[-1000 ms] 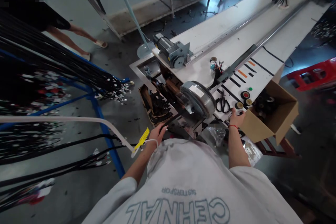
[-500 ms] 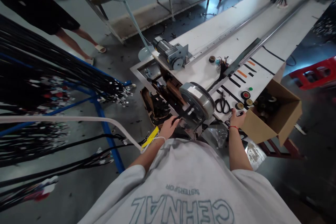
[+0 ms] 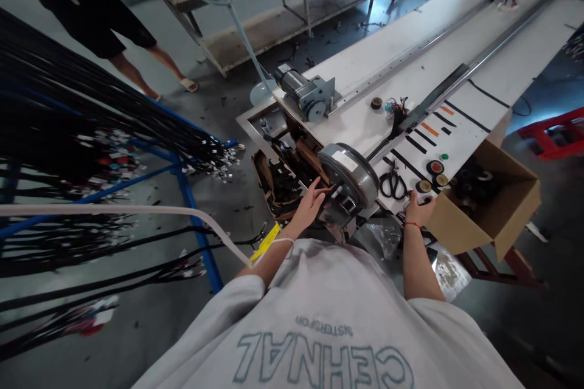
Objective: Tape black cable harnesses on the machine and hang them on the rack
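I've got the left hand right at the near face of a grey, drum-shaped metal machine with a white label, which sits at the near end of the long white bench. Fingers are stretched out rather than balled up. There's a dark strand by the fingertips, but I honestly can't tell if they're pinching it. A bright yellow tag is by that wrist.

The black cable bundle with multicoloured wire ends lies on the bench beyond the drum, one end running up close to it.

Right hand is at the bench edge, between the black-handled scissors and an open brown cardboard box. Its grip is hidden from me — can't call it. A dark tape roll with a tan core sits just beyond the fingers.

Past the blue metal rack, a person in black shorts is standing.
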Demonstrator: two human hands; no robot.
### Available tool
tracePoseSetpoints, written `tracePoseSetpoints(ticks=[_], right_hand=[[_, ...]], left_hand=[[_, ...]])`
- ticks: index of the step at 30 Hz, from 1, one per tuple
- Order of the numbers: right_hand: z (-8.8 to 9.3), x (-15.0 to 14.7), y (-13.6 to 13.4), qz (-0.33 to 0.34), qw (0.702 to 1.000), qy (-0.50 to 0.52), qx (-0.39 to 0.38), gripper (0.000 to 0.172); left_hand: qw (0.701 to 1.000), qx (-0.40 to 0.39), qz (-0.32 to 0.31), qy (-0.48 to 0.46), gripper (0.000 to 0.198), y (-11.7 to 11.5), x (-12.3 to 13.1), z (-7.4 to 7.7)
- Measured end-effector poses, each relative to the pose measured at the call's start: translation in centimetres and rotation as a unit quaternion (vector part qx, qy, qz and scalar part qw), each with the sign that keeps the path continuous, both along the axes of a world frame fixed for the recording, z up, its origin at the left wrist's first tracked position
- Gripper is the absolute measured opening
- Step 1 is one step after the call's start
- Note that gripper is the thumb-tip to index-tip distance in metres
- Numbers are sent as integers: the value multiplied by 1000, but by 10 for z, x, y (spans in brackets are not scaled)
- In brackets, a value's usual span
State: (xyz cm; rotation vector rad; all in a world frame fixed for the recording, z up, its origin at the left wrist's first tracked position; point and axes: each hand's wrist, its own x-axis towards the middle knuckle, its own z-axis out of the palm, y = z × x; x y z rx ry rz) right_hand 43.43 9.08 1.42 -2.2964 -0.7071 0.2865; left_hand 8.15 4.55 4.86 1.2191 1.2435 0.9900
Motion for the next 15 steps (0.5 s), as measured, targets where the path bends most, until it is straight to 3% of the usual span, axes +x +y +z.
tracePoseSetpoints(ticks=[3, 8, 10, 13, 15], right_hand=[[3, -2, 0, 4, 1000, -1, 1, 77], [6, -5, -1, 1, 1000, 1, -1, 77], [5, -5, -1, 5, 1000, -2, -5, 77], [3, -4, -1, 9, 1000, -6, -8, 77], [3, -5, -1, 9, 1000, -4, -9, 76]], left_hand=[[999, 27, 9, 27, 64, -2, 3, -1], [991, -16, 118, 55, 64, -4, 4, -20], [993, -91, 72, 30, 64, 0, 3, -26], [970, -236, -58, -18, 50, 7, 6, -31], [957, -276, -86, -22, 44, 10, 11, -33]])
